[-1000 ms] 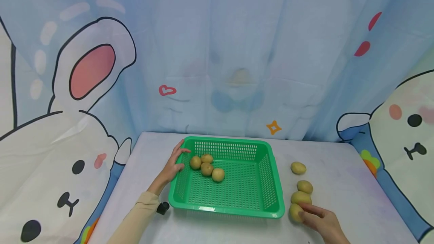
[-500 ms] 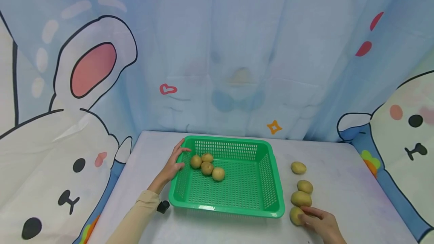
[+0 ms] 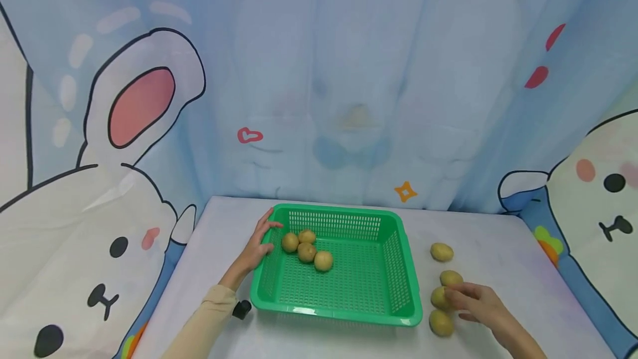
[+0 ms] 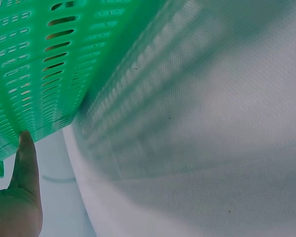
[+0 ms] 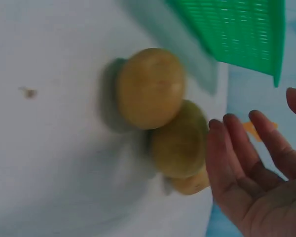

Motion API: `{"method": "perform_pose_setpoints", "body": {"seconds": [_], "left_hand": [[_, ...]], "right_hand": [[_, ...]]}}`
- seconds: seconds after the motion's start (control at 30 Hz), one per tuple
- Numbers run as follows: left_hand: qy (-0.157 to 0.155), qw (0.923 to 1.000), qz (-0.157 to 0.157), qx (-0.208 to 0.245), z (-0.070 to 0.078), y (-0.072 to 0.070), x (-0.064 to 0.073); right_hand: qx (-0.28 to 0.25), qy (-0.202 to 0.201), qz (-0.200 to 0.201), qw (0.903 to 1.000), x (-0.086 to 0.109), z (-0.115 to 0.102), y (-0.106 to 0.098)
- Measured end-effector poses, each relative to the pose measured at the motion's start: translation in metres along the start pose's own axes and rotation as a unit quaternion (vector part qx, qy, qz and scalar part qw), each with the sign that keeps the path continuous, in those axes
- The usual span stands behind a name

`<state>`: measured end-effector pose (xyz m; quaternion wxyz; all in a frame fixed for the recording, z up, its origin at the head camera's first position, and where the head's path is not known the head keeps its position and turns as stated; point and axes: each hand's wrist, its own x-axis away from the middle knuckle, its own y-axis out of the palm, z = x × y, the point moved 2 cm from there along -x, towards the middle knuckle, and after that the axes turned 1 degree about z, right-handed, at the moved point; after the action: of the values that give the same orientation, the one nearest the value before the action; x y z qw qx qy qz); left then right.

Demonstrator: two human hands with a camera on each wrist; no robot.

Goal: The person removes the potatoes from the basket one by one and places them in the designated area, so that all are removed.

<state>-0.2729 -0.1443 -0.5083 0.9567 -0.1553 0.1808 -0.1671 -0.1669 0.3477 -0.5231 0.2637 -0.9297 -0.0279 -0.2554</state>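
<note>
A green plastic basket (image 3: 344, 314) stands on the white table, with several yellow potatoes (image 3: 306, 252) grouped toward its left end. My left hand (image 3: 256, 245) grips the basket's left rim, thumb on the inner side; in the left wrist view, a finger (image 4: 27, 163) lies against the perforated outer wall. To the right of the basket, several more potatoes form a rough column. The nearest potato (image 3: 441, 323) lies free of my fingers. My right hand (image 3: 480, 306) is over the potato (image 3: 440, 298) behind it, partly covering it. The right wrist view shows these fingers (image 5: 217, 153) spread loosely, holding nothing.
A small black object (image 3: 241, 309) sits beside my left wrist. Behind the table hangs a blue cartoon-printed curtain (image 3: 359, 82), and printed rabbits flank both sides. The farthest loose potato (image 3: 442, 252) lies a little apart from the others.
My right hand has let go of the nearest potato and moved away from me to the one behind it. The left hand keeps its hold on the basket.
</note>
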Motion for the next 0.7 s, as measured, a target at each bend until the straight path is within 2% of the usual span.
{"method": "perform_pose_setpoints", "body": {"seconds": [0.17,0.33,0.5,0.6,0.7], "left_hand": [[-0.008,0.9999,0.005,-0.003,0.003,0.0,0.0],[-0.005,0.9999,-0.001,-0.012,0.006,0.0,-0.002],[-0.013,0.9997,-0.005,-0.018,0.006,0.0,-0.001],[-0.014,0.9998,-0.002,-0.016,0.005,0.0,0.0],[-0.013,0.9998,0.003,-0.015,0.004,0.001,0.0]], "right_hand": [[-0.009,-0.089,0.007,0.9959,0.0,-0.044,0.003],[-0.03,-0.162,0.012,0.9862,-0.006,-0.089,0.021],[-0.046,-0.199,-0.01,0.979,-0.022,-0.124,0.048],[-0.06,-0.202,-0.03,0.9771,-0.037,-0.143,0.068],[-0.077,-0.19,-0.034,0.9782,-0.055,-0.156,0.09]]}}
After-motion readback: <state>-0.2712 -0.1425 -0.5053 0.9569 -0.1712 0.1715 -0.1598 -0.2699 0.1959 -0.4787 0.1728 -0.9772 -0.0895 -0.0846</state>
